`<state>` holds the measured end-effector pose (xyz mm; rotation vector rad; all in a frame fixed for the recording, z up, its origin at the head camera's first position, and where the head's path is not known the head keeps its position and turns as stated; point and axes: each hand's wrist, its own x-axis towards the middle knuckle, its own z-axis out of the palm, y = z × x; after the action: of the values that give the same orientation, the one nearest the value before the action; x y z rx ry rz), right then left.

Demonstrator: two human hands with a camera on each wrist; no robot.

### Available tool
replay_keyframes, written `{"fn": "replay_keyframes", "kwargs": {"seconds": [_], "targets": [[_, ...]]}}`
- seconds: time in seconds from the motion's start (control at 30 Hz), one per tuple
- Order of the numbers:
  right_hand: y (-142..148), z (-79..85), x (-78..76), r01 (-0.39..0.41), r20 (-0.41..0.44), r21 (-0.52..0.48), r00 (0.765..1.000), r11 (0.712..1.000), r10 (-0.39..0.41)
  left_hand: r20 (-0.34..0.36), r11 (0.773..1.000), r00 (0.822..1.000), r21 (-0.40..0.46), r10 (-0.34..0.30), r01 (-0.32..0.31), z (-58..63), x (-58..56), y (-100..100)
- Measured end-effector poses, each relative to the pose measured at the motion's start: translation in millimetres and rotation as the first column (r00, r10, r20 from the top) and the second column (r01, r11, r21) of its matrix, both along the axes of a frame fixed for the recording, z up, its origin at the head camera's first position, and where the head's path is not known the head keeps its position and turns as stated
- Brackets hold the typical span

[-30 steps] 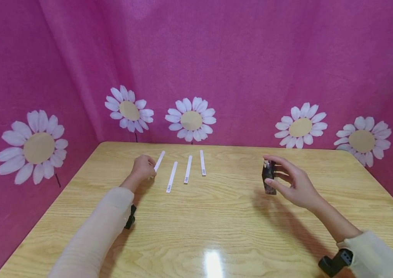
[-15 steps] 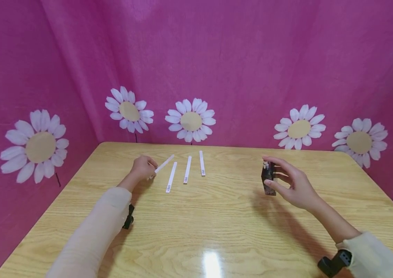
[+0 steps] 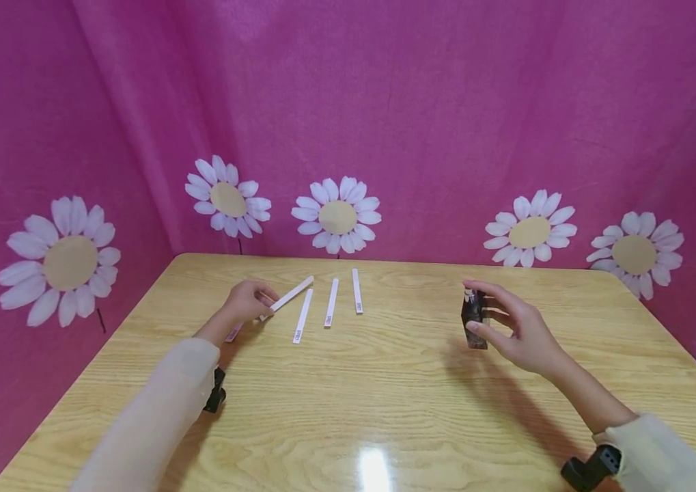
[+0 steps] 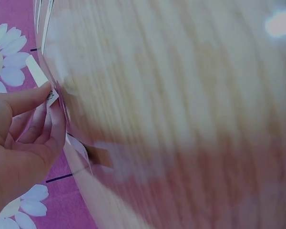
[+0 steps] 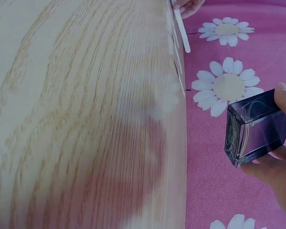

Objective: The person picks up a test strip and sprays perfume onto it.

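My left hand [image 3: 248,301] pinches the printed end of a white paper test strip [image 3: 291,294] between thumb and fingers. In the left wrist view the strip [image 4: 37,71] slants up and away from the fingertips. Under that hand, another white strip [image 3: 234,333] lies on the table, partly hidden by the palm. On the right, my right hand [image 3: 522,335] grips a small dark glass perfume bottle [image 3: 473,318], thumb on one side and fingers on the other. It is held upright above the table, its shadow falling below. The right wrist view shows the bottle's faceted base [image 5: 257,126].
Three more white strips, a near one [image 3: 302,316], a middle one [image 3: 332,303] and a far one [image 3: 356,291], lie side by side on the wooden table [image 3: 348,389]. A pink flowered cloth [image 3: 421,137] hangs round its back and sides.
The strip in my left hand has tilted to the right, and that hand has shifted slightly left and nearer. Another strip now shows beneath it. The right hand and bottle have barely moved.
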<state>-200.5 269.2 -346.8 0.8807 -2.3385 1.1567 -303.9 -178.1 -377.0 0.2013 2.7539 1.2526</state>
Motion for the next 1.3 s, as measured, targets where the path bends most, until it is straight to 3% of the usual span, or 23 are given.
{"fn": "replay_keyframes", "kwargs": {"seconds": [0.27, 0.4, 0.63, 0.87, 1.3], "targets": [[-2, -2.0, -1.0, -0.012, -0.012, -0.002, 1.000, 1.000, 0.012, -0.024, 0.999, 0.999, 0.021, -0.030, 0.030, -1.1, 5.0, -3], [-4, -1.5, -1.3, -0.010, -0.016, -0.003, 1.000, 1.000, 0.010, -0.025, 0.996, 0.999, 0.075, -0.043, 0.045, 0.6, 9.2, -4], [-8, 2.2, -2.6, -0.008, -0.037, -0.009, 0.999, 1.000, 0.008, 0.066, 0.979, 0.997, 0.203, -0.047, 0.033, 7.4, 21.8, 1], [-12, 2.9, -5.4, -0.006, -0.039, 0.035, 0.999, 0.999, 0.007, 0.065, 0.969, 0.994, 0.235, -0.089, 0.071, 11.8, 27.8, 9], [-22, 3.6, -7.5, 0.013, -0.051, 0.025, 0.999, 1.000, -0.012, 0.101, 0.953, 0.981, 0.274, -0.164, 0.131, 17.1, 35.4, 28]]}}
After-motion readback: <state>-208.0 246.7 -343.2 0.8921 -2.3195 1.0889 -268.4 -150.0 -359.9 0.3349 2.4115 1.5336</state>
